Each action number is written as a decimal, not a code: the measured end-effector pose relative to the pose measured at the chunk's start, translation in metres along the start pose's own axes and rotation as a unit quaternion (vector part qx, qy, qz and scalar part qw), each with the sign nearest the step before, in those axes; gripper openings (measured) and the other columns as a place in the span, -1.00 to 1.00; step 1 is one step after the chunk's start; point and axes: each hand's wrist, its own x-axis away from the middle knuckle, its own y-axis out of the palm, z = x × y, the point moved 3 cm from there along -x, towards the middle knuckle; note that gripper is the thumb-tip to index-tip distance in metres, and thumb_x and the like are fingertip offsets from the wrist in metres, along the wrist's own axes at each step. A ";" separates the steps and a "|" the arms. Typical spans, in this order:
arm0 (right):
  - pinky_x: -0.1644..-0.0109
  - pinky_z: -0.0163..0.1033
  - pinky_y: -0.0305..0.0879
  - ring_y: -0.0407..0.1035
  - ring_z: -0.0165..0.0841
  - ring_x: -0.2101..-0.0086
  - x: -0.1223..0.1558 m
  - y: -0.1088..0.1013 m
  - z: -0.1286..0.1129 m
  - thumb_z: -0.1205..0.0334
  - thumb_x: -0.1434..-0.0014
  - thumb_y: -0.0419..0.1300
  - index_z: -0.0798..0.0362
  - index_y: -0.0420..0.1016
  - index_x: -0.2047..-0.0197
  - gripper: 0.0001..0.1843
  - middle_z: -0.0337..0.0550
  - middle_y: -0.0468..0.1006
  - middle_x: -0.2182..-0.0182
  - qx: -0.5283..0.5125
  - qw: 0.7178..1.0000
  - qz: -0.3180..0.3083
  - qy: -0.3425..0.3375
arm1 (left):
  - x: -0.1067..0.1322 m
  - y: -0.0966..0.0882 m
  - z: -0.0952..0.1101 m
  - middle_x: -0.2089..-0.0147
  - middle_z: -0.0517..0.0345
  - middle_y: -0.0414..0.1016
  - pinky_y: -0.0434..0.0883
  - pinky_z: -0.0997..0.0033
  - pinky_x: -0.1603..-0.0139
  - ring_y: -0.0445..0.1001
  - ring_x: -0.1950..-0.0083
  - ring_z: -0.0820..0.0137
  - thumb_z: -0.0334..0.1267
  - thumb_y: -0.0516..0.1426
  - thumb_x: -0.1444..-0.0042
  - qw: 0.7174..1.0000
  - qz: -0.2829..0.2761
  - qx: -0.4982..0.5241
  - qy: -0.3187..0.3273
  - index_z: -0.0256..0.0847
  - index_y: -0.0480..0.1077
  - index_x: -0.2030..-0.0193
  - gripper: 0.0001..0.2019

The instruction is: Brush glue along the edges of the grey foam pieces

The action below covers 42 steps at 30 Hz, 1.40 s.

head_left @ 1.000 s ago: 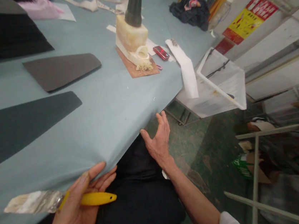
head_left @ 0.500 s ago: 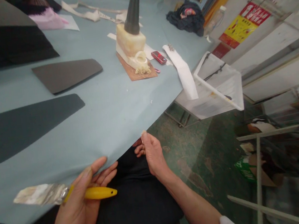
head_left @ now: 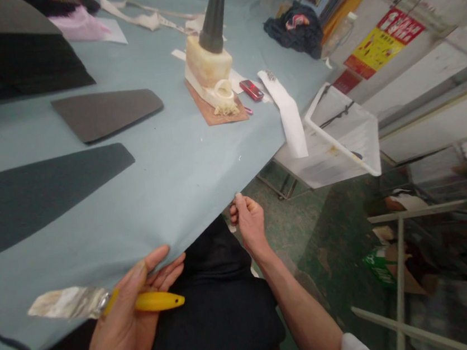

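Observation:
My left hand [head_left: 125, 316] is closed around a paintbrush [head_left: 161, 301] with a yellow handle. Its whitish, caked bristles point left, and my fingertips reach to the edge of the blue-grey covered table [head_left: 176, 187]. My right hand [head_left: 250, 221] is pinched at the same edge, farther right; whatever lies between its thumb and fingers is too small to make out. Flat on the tabletop lie a dark green-grey tapered piece [head_left: 50, 190] and a brown-grey one [head_left: 112, 113]. Beyond my right hand stands a cream-coloured glue container [head_left: 207, 68] with a dark cone on top, on a brown board [head_left: 227, 117].
Right of the container are a small red box [head_left: 251, 90] and a white paper strip [head_left: 285, 107]. A white plastic bin [head_left: 336, 152] stands past the table's right edge. Dark cloth [head_left: 295, 30] lies at the back, black sheets [head_left: 13, 59] at the far left. Rack bars [head_left: 400, 268] stand lower right.
My right hand has moved right and away from me along the table edge, still pinched. My left hand keeps the paintbrush in nearly the same place. The view has shifted slightly.

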 end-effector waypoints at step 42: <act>0.62 -0.38 0.24 0.27 -0.52 0.67 0.034 0.024 0.003 -0.56 -0.04 0.34 0.02 0.44 0.43 -0.28 -0.29 0.48 0.61 0.013 0.979 -0.176 0.099 | 0.002 0.002 0.001 0.03 -0.16 0.76 0.62 0.12 -0.29 0.69 -0.12 -0.02 0.27 0.60 0.64 0.997 0.061 -0.005 -0.040 -0.13 0.74 0.23 -0.23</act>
